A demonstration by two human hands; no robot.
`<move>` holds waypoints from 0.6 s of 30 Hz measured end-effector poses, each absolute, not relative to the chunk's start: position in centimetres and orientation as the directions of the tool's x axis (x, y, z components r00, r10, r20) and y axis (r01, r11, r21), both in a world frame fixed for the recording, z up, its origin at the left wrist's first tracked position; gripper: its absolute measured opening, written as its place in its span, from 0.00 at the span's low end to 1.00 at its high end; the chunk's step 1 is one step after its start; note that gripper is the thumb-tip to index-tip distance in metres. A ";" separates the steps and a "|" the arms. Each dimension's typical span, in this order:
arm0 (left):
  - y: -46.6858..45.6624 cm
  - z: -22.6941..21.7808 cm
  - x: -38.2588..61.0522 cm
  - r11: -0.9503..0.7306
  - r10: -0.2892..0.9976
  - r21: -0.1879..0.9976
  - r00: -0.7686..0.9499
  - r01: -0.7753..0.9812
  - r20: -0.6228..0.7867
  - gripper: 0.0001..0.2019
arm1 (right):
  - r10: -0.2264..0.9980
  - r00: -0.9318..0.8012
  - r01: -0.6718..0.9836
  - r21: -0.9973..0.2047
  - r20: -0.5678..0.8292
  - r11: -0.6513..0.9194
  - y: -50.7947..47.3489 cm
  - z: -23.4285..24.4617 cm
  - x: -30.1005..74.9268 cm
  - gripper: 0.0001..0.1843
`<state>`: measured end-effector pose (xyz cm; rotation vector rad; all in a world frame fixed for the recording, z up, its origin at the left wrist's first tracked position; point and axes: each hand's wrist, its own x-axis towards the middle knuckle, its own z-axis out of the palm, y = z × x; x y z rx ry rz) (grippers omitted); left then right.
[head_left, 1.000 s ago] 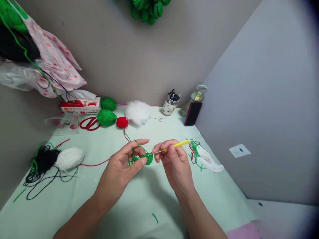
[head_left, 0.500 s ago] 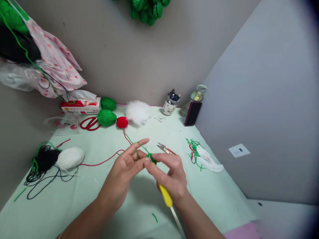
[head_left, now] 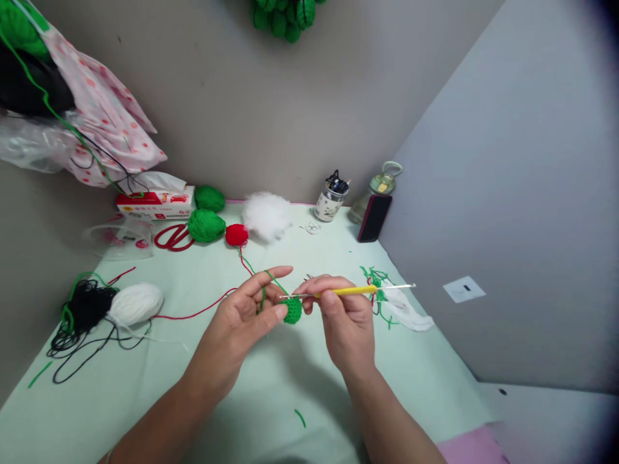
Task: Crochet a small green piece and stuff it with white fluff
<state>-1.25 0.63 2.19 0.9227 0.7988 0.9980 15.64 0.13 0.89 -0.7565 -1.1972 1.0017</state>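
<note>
My left hand (head_left: pixel 244 319) pinches a small green crochet piece (head_left: pixel 292 310) between thumb and fingers, with green yarn (head_left: pixel 269 278) running over its raised forefinger. My right hand (head_left: pixel 341 314) is closed on a yellow-handled crochet hook (head_left: pixel 347 291) held level, its metal tip pointing left at the green piece. Both hands hover above the pale green table cover (head_left: pixel 271 386). Small snips lie behind my right hand, mostly hidden.
At the back stand two green yarn balls (head_left: pixel 206 225), a red ball (head_left: pixel 236 234), white stuffing (head_left: pixel 267 216), red scissors (head_left: pixel 173 237), a tissue box (head_left: pixel 155 201), a jar (head_left: pixel 330 202) and a phone (head_left: pixel 374 218). White yarn (head_left: pixel 135 303) and black yarn (head_left: pixel 84 309) lie left; yarn scraps (head_left: pixel 382 299) lie right.
My right hand swung the hook down toward me, then back up level, its tip pointing left at the green piece. My left hand stayed nearly still.
</note>
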 end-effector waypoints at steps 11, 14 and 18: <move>0.5 2.1 -1.2 0.132 0.977 0.970 0.192 -0.204 -0.092 0.18 | 0.784 -0.043 0.141 -0.773 0.619 0.618 -0.7 1.3 16.3 0.12; 0.2 1.9 -0.5 0.146 0.985 0.953 0.124 -0.267 -0.116 0.22 | 0.573 -0.225 0.523 -0.398 0.788 0.754 -0.9 0.7 16.1 0.15; 0.4 1.8 0.0 0.380 0.918 0.775 0.312 -0.506 -0.246 0.26 | 0.508 -0.197 0.607 -0.302 0.839 0.735 -0.8 0.1 15.7 0.18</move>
